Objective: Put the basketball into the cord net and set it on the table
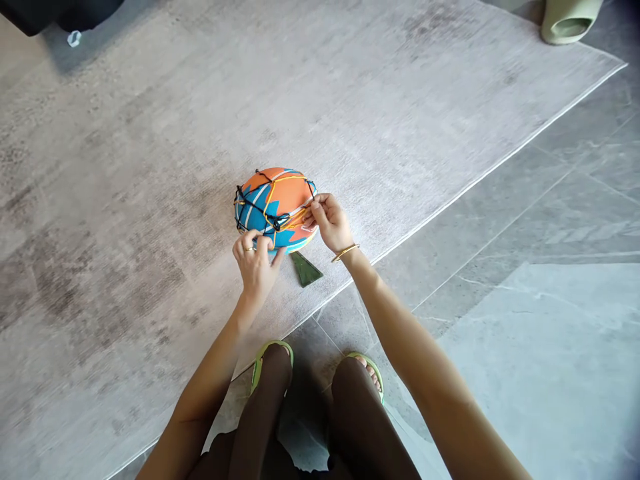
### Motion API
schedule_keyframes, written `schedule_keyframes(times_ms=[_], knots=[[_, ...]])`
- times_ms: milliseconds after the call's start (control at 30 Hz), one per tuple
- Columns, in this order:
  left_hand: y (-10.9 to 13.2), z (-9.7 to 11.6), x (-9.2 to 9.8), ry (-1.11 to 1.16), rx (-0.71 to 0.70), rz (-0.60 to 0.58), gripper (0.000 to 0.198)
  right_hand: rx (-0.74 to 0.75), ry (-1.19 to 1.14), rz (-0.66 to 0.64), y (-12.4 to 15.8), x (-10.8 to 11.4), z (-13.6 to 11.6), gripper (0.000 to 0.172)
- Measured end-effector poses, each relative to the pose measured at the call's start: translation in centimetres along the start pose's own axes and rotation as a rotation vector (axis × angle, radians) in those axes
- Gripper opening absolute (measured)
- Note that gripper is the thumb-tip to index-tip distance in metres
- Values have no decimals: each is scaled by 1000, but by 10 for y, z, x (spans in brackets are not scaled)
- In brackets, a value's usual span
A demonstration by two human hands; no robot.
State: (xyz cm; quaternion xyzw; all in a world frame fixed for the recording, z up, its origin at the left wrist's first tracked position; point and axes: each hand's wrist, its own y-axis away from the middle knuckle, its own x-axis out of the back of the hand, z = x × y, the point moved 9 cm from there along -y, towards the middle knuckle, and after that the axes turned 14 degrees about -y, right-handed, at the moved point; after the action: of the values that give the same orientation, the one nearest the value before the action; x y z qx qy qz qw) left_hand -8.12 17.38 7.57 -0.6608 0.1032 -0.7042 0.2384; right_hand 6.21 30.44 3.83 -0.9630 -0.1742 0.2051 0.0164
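An orange, blue and white ball wrapped in a black and yellow cord net rests on a grey rug. My left hand, with a ring on one finger, presses against the ball's near lower side, its fingers curled on the net. My right hand, a gold bangle at its wrist, pinches the net cord at the ball's right side. A small dark green triangular piece lies on the rug just below the ball, between my hands.
The rug's edge runs diagonally from lower left to upper right, with grey floor tiles beyond it. My knees and green sandals are at the bottom. A pale green slipper sits at the top right. Dark furniture fills the top left corner.
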Motion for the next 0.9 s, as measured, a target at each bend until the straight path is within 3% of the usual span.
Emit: schedule_keyframes(times_ms=[167,300,433,700,900], knots=[[-16,-18,0,50,13,24,32,264,461,-183,10,-28,-22,33],[-22,-21,-5,76,29,-14,30,328,715,-171,11,-34,-20,17],[-29,-20,-2,94,71,2,26,370,925,-153,12,-42,-21,20],[-59,-22,-8,88,91,-37,32,335,1025,-322,44,-61,-5,17],[-59,-15,-13,48,-4,-76,22,337,1063,-239,22,-52,-18,31]])
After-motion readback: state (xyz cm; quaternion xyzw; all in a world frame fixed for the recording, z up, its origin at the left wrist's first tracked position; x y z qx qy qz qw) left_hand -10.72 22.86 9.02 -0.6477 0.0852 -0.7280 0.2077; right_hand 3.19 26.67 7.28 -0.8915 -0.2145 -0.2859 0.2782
